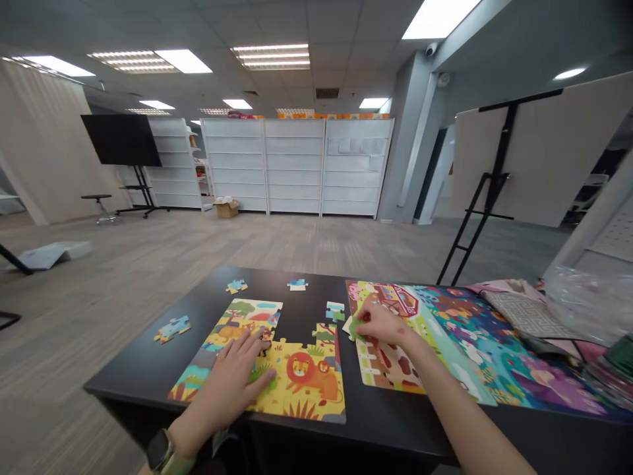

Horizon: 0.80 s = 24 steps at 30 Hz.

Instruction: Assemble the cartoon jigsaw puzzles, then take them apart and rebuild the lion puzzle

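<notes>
Okay, head view: matte black tabletop (143,366), grey carpet (99,284), white slatted shelving (294,168) behind. My left hand (232,376) is spread flat, gripping nothing, on the glossy lion puzzle (311,389), notched at top; right hand (383,324) pinches a green piece (354,330) at the farm puzzle (373,359)'s left edge.

Lion puzzle (291,386): on table (133,363) — left of barn puzzle (428,326)
Loose pieces (297,284): 2 behind lion puzzle, 1 left — 1 near barn puzzle

Bright, even light falls from blown-out ceiling panels (185,61) above and beyond the black table (198,310), while wide-angle distortion stretches the board (544,152) to its right and detail behind the table looks soft.
</notes>
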Available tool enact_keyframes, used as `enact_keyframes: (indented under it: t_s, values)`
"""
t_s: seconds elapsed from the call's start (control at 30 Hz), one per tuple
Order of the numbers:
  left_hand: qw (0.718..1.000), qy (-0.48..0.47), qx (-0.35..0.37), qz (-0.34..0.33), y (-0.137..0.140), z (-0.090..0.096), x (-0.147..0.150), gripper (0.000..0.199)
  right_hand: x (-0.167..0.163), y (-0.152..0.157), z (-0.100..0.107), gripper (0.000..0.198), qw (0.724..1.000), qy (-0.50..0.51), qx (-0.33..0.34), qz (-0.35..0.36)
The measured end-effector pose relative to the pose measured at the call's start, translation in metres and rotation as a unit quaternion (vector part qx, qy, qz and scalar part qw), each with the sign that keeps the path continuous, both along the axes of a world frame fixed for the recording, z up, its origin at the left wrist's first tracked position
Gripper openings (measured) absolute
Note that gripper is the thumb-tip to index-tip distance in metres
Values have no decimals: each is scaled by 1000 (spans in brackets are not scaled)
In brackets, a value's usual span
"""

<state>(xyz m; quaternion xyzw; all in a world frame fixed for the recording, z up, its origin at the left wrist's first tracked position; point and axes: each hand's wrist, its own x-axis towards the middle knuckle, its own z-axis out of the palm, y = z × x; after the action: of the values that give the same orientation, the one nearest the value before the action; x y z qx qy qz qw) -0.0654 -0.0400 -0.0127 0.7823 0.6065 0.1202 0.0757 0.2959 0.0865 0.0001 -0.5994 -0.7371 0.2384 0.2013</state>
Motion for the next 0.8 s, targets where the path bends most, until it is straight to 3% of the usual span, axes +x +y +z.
enact_keyframes:
  t_s: [0.37, 0.57, 0.8]
  values:
    - [1000, -16, 15, 8, -6, 0, 3, 48, -20, -3, 3, 62, 997, -48, 7, 55]
    - [1000, -23, -6, 15, -8, 6, 6, 51, -34, 31, 13, 49, 998, -37, -24, 41]
    - [999, -36, 9, 8, -10, 6, 4, 50, -47, 61, 4, 22, 997, 51, 26, -48]
